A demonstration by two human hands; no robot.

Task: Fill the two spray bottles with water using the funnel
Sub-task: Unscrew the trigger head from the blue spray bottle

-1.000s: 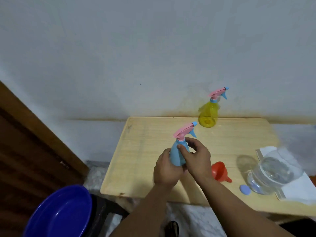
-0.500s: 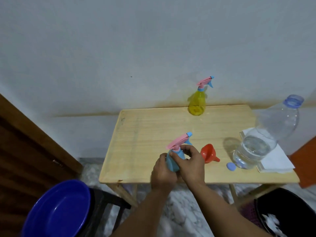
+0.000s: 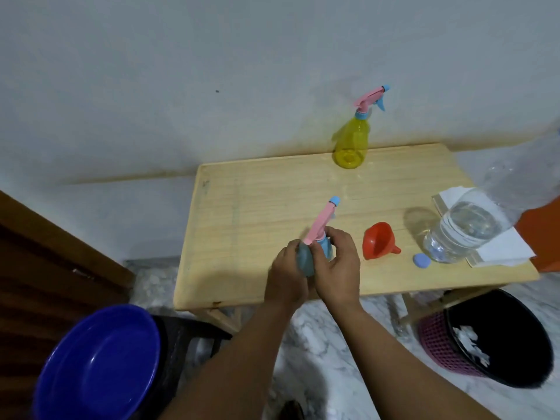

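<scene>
Blue bottle [image 3: 306,262], near the table's [image 3: 272,189] front edge, has its pink head [image 3: 321,221] turned since a moment ago: left hand [image 3: 288,277] grips the body, right hand [image 3: 336,265] twists the collar. Unscrewing looks underway; funnel [image 3: 378,241] waits beside.

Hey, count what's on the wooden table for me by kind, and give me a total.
Spray bottles: 2, blue spray bottle held in both hands, yellow spray bottle by the wall
Funnels: 1, red funnel
Water bottles: 1, clear water bottle
Bottle caps: 1, blue cap
Paper stacks: 1, white paper
Total: 6
</scene>
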